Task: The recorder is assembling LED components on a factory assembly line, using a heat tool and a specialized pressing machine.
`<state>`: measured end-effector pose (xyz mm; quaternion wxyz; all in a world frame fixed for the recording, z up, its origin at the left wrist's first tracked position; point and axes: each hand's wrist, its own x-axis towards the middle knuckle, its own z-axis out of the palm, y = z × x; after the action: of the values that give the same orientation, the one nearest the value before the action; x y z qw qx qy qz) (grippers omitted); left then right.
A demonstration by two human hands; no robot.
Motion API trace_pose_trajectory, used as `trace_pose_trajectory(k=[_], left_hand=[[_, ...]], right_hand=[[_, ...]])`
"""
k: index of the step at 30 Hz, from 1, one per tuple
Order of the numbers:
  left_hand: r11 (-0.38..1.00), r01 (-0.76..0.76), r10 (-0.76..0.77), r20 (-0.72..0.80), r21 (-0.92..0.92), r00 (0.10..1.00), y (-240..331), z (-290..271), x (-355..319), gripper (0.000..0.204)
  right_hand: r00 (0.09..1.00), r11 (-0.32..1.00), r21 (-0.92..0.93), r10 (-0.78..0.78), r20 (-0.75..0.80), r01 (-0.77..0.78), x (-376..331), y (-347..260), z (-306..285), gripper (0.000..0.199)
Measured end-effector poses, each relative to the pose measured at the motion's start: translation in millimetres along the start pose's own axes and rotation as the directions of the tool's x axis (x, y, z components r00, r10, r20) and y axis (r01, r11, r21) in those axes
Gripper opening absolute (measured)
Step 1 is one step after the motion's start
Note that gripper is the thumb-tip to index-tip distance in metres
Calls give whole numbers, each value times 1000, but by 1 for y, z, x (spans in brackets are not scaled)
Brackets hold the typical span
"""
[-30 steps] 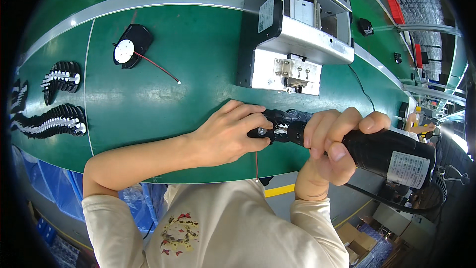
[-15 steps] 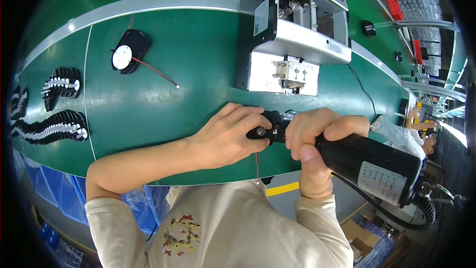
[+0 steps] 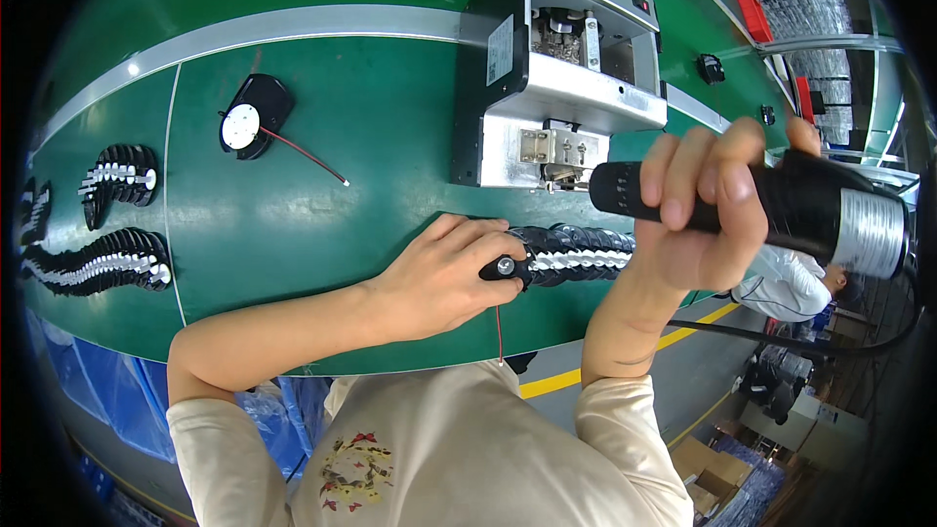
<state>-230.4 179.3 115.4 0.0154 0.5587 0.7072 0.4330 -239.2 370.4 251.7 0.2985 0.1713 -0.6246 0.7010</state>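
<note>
My left hand [image 3: 434,273] rests on the green bench with thumb and fingers closed around a small black housing [image 3: 505,267]. It has a silvery round centre, and a thin red wire [image 3: 501,332] hangs from it past the bench's front edge. This housing sits at the left end of a row of overlapping black housings [image 3: 576,260] with white pieces along the middle. Raised above the row's right end, my right hand [image 3: 708,205] is wrapped round a black corded electric screwdriver [image 3: 805,207]. The tool is tilted, its narrow end pointing left and apart from the housings.
A metal-and-black bench machine [image 3: 595,93] stands beyond my hands. Further left lies a black housing [image 3: 268,98] with a white disc and red wire. Curved rows of black housings [image 3: 98,262] lie at the far left. Another person [image 3: 791,288] is at the right.
My right hand has lifted the screwdriver up and to the right, off the housings, uncovering the row. My left hand keeps its hold in nearly the same place.
</note>
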Motion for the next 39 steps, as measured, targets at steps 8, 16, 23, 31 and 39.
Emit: trace_pose_trajectory(k=[8,16,23,31,39], left_hand=[[1000,-1,1,-15,14,1000,-1,2,-2,25],[1000,-5,6,-33,29,999,-2,4,-4,19],[1000,16,-16,-47,7,999,-1,6,-4,18],[1000,11,-11,-20,-10,1000,0,1,-3,20],[997,45,-44,30,-58,999,4,-6,0,31]], right_hand=[[994,983,-148,100,-36,-104,0,11,14,51],[988,989,64,136,-72,-131,-64,-20,6,52],[991,992,3,127,43,-128,-86,-12,1,47],[985,992,-121,51,162,-31,-97,-15,4,47],[965,992,-105,91,246,-66,-98,-13,1,45]])
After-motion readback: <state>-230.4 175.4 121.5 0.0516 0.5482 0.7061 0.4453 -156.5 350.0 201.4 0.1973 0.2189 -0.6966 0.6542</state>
